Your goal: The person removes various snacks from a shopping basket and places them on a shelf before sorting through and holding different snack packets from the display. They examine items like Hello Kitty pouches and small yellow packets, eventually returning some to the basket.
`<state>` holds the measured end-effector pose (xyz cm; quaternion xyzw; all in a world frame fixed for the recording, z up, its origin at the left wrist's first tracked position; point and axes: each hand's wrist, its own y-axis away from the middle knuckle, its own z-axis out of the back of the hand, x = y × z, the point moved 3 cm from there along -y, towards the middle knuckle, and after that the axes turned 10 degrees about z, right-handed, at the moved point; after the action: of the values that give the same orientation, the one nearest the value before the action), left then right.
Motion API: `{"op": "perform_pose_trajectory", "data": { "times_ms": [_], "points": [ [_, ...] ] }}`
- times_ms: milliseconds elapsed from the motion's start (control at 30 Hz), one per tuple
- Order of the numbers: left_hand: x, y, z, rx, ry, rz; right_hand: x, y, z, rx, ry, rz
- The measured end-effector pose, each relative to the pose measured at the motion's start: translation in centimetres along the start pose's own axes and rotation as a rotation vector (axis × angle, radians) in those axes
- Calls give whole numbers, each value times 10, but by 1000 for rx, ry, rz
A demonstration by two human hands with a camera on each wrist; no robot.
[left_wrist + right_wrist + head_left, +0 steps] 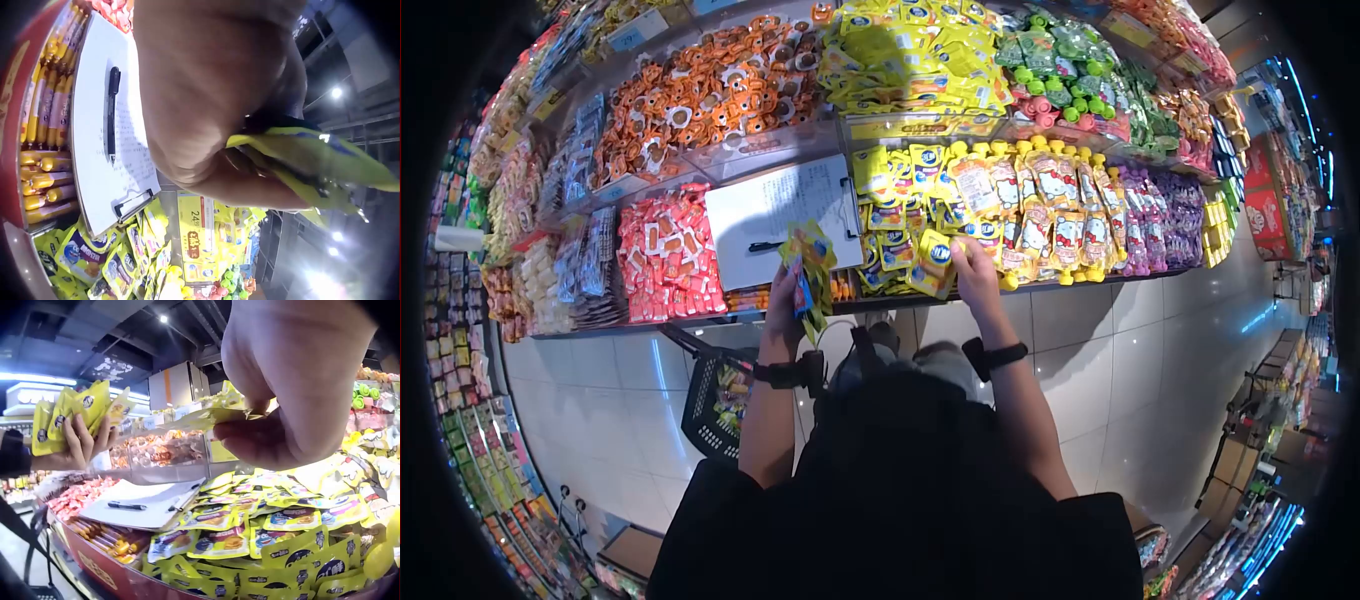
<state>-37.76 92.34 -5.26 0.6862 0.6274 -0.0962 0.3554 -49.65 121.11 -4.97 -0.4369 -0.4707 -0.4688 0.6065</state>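
My left hand (785, 300) grips a bunch of yellow snack pouches (812, 268) upright in front of the shelf; the same bunch of pouches (75, 415) shows in the right wrist view and its yellow-green edge (312, 159) in the left wrist view. My right hand (972, 265) pinches one yellow pouch (935, 258) just above the display of yellow pouches (250, 540). That pinched pouch (206, 417) sticks out flat from my right fingers (262, 434).
A clipboard with paper and a black pen (785, 215) lies on the display left of the pouches. Orange, red, green and purple snack packs fill the tiers. A black shopping basket (710, 405) stands on the tiled floor at my left.
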Motion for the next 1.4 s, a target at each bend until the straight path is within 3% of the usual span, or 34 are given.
{"op": "perform_pose_trajectory", "data": {
  "times_ms": [133, 333, 433, 500, 567, 633, 900, 1100, 1200, 1233, 1300, 1367, 1400],
  "points": [
    [-16, -9, 1, 22, 17, -22, -8, -26, -9, 48, -15, -5],
    [-23, -20, 28, 25, 38, -34, -35, -62, -22, 195, 238, -46],
    [-31, -16, 15, -119, -51, -27, -25, -74, -33, 212, 285, 64],
    [-37, -15, 6, -109, -45, -73, -37, -86, -42, 253, 278, 53],
    [-39, -12, 2, -104, -68, -68, -43, -87, -47, 377, 502, 24],
    [-41, -12, 2, -127, -157, -79, -37, -82, -48, 361, 522, 43],
    [-36, -19, 2, -93, -81, -41, -32, -63, -19, 264, 239, -108],
    [-28, -24, -2, -58, -122, 3, -39, -44, -2, 116, 96, -61],
    [-23, -25, -5, -29, -147, 15, -42, -19, 13, -18, -38, -158],
    [-22, -26, -5, -32, -166, 19, -41, -12, 18, -24, -38, -157],
    [-22, -26, -13, -46, -179, 47, -38, 0, 25, -40, -129, -405],
    [-19, -27, -17, -62, -192, 77, -39, 6, 31, -4, -146, -432],
    [-18, -28, -18, -46, -192, 77, -32, 8, 33, 40, -202, -346]
  ]
}}
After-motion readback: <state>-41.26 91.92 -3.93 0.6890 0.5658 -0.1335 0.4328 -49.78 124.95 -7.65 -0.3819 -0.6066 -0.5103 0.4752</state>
